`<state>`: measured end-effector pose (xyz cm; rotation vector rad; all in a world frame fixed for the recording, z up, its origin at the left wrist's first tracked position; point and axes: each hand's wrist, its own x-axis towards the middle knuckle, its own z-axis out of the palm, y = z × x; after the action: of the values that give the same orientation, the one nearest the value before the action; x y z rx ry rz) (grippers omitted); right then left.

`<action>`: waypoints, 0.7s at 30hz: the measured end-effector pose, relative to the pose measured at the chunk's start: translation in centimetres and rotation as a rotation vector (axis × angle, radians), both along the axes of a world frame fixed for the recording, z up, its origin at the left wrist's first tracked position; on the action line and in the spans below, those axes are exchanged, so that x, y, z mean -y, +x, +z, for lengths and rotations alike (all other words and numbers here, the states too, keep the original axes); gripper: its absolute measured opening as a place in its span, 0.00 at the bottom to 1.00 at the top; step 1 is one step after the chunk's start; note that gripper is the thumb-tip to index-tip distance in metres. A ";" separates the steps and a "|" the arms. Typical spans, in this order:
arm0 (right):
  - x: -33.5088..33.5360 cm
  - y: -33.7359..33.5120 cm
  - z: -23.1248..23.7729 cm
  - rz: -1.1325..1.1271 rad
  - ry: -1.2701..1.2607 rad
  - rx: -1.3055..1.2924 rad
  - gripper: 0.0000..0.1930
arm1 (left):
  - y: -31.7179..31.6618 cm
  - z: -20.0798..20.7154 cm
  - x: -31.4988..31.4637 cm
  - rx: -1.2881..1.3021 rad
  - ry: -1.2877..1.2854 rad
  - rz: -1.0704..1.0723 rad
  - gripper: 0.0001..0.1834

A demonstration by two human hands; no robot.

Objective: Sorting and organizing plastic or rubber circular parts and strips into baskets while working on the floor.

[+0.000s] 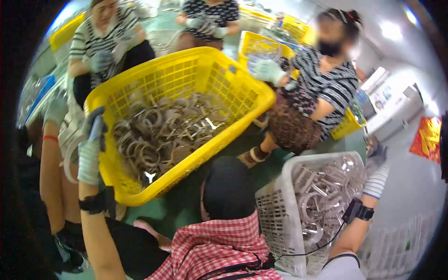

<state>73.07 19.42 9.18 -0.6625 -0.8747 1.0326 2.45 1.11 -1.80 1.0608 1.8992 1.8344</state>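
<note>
My left hand (pixel 93 133), in a white and grey glove, is closed over the left rim of a large yellow basket (pixel 186 170). The basket is tilted and holds many clear, curved plastic parts (pixel 158 126). My right hand (pixel 377 161), in a striped glove with a dark palm, is at the right edge of a white basket (pixel 275 200). Its fingers look bent around a small brownish thing that I cannot make out. Clear plastic rings and strips (pixel 322 200) fill the white basket. Beside my left wrist is a clear ring (pixel 71 158).
Gloved co-workers sit around the yellow basket, one with a gloved hand (pixel 268 71) at another yellow basket (pixel 247 39). A co-worker's arm (pixel 51 177) is close on my left. A black round-topped thing (pixel 228 186) stands before my checkered apron (pixel 214 245). White crates (pixel 401 247) are at the lower right.
</note>
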 end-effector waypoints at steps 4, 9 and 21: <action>-1.0 -20.6 4.9 0.520 0.121 -0.055 0.24 | 0.4 1.2 0.6 0.026 0.039 -0.047 0.15; -0.6 -42.2 4.6 1.124 0.023 -0.148 0.19 | 0.7 0.4 1.0 0.048 0.046 -0.057 0.16; -3.7 -70.9 -21.5 0.968 -0.159 1.310 0.14 | -0.4 0.4 1.1 0.198 0.179 -0.100 0.15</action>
<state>2.12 23.10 -12.29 -1.1011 -2.4298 1.4920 2.01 0.03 -1.41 0.9683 1.5667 1.9996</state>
